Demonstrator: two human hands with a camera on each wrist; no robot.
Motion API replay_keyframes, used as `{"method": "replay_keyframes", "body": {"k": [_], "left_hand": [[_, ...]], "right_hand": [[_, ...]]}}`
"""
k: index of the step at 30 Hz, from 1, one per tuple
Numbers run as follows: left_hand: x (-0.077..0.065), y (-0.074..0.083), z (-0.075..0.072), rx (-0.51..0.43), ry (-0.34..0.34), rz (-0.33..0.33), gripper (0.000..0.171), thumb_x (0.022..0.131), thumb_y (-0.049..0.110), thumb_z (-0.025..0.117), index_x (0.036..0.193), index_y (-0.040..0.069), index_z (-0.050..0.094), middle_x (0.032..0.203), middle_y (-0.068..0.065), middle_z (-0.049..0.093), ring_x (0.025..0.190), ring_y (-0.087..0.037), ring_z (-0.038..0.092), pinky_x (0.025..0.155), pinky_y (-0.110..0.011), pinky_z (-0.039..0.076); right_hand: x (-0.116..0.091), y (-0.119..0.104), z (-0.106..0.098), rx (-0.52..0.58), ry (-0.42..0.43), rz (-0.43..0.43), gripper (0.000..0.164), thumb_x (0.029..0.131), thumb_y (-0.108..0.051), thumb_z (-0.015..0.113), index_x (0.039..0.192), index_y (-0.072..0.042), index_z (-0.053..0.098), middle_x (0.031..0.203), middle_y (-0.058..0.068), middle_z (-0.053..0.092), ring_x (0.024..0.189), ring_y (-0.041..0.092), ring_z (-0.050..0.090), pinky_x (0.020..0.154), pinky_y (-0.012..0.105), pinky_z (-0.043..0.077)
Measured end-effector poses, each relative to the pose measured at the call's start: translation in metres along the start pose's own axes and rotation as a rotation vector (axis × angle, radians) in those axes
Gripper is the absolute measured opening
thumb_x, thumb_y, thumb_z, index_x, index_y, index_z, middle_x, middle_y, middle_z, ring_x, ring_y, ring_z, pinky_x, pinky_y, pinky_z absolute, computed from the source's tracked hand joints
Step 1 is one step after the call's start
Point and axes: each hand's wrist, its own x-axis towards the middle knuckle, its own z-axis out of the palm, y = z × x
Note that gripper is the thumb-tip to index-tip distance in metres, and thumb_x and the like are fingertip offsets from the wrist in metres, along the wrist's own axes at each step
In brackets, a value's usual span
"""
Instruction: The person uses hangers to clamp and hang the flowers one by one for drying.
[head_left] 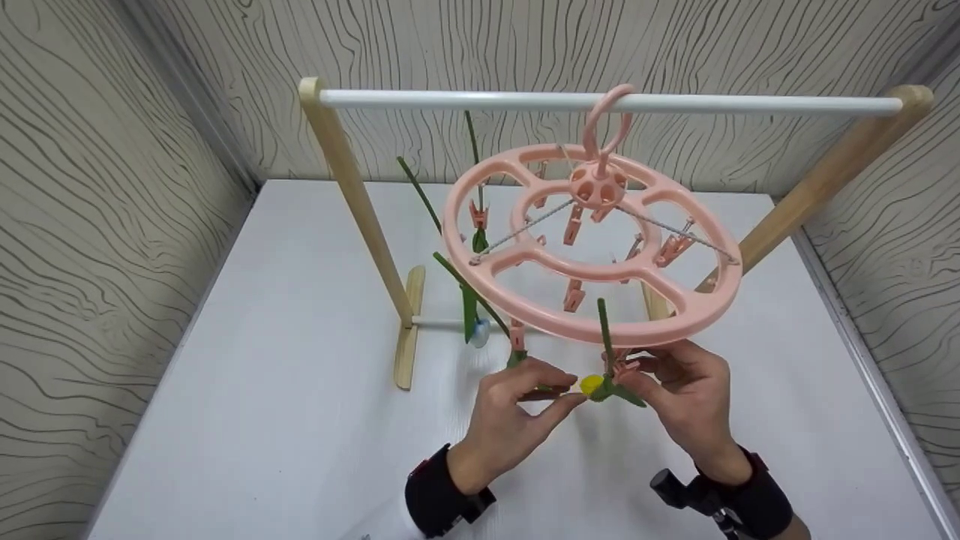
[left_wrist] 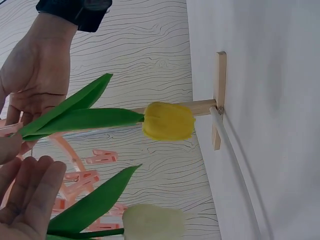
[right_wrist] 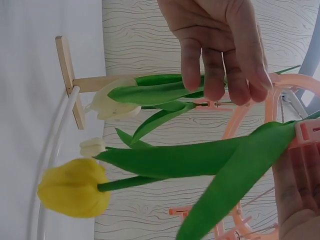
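A yellow artificial tulip hangs head down at the near rim of a round pink clip hanger, its stem pointing up. My right hand pinches the small pink clothespin at this tulip's stem, thumb in front. Beside the yellow bloom is my left hand, its fingers loosely bent and apart from the flower. The right wrist view shows that hand holding nothing, with the tulip's long green leaves below it. A white tulip hangs close behind the left fingers.
The hanger's hook loops over a white bar on a wooden stand. Another pale tulip hangs at the hanger's left side. Several pink clothespins dangle from the rings. Below lies a white tabletop, with patterned walls around.
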Motion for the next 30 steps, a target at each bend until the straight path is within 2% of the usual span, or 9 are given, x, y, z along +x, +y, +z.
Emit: {"method": "replay_keyframes", "body": {"k": [11,20,25,30], "left_hand": [[-0.007,-0.007,-0.009,0.057,0.014,0.065,0.018,0.081,0.005,0.08,0.095,0.005,0.069,0.089,-0.005,0.069,0.081,-0.012,0.069,0.067,-0.019,0.056],[-0.008,0.002,-0.024,0.066,0.015,0.048,0.02,0.079,-0.001,0.08,0.095,0.002,0.069,0.088,-0.007,0.07,0.083,-0.011,0.068,0.068,-0.023,0.058],[-0.014,-0.008,-0.032,0.095,0.003,0.027,0.02,0.081,0.004,0.079,0.097,0.003,0.069,0.092,-0.006,0.071,0.085,-0.013,0.068,0.069,-0.025,0.058],[-0.022,-0.018,-0.04,0.118,-0.016,-0.039,0.023,0.087,0.015,0.076,0.107,0.006,0.068,0.099,-0.006,0.07,0.09,-0.013,0.067,0.071,-0.026,0.058]], "right_hand": [[-0.003,0.003,-0.013,-0.025,0.027,-0.012,0.041,0.077,0.022,0.069,0.116,0.021,0.056,0.102,0.021,0.068,0.091,0.023,0.068,0.076,0.027,0.057],[-0.006,0.008,-0.021,-0.032,0.052,-0.023,0.037,0.075,0.027,0.066,0.111,0.022,0.058,0.104,0.022,0.067,0.09,0.023,0.068,0.081,0.029,0.056],[-0.011,0.011,-0.028,-0.053,0.069,-0.029,0.036,0.074,0.029,0.065,0.109,0.023,0.058,0.107,0.024,0.066,0.094,0.024,0.068,0.081,0.03,0.056],[-0.013,0.013,-0.033,-0.092,0.062,-0.043,0.034,0.075,0.027,0.065,0.108,0.023,0.058,0.108,0.025,0.065,0.097,0.025,0.067,0.082,0.03,0.056]]}}
